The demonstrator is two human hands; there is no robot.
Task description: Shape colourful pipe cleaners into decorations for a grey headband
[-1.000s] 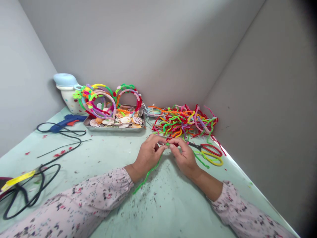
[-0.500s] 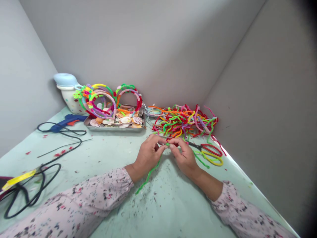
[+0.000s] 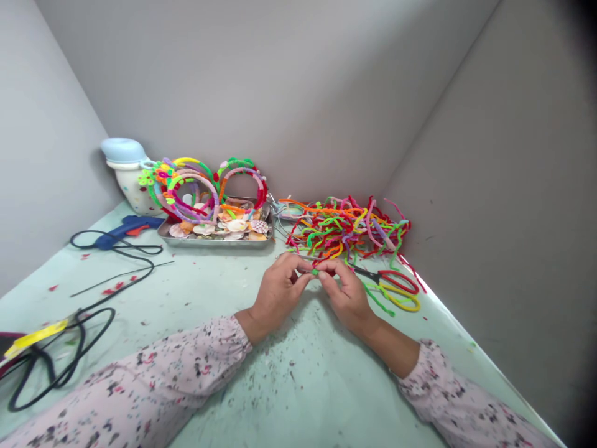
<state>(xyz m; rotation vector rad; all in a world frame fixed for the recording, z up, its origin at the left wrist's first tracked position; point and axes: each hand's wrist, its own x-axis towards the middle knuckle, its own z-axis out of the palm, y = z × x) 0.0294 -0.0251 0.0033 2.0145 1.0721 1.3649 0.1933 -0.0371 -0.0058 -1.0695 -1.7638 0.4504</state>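
Between the fingertips of both hands sits a small piece of green pipe cleaner (image 3: 314, 272); most of it is hidden by the fingers. My left hand (image 3: 278, 289) pinches it from the left with thumb and forefinger. From the right, my right hand (image 3: 347, 297) does the same, the two hands almost touching. Scissors (image 3: 396, 283) with one red and one yellow handle lie just beyond my right hand, their blades partly hidden. Behind the hands is a tangled pile of coloured pipe cleaners (image 3: 345, 230).
A metal tray (image 3: 217, 242) of shells stands at the back, with colourful fuzzy headbands (image 3: 193, 180) on it. Left of it are a white cup (image 3: 135, 186) with a blue lid and a blue glue gun (image 3: 125, 231). A black cable (image 3: 84, 339) loops along the left side.
The loose green tail that hung below my left hand no longer shows. Both hands keep nearly the same place and pinch.
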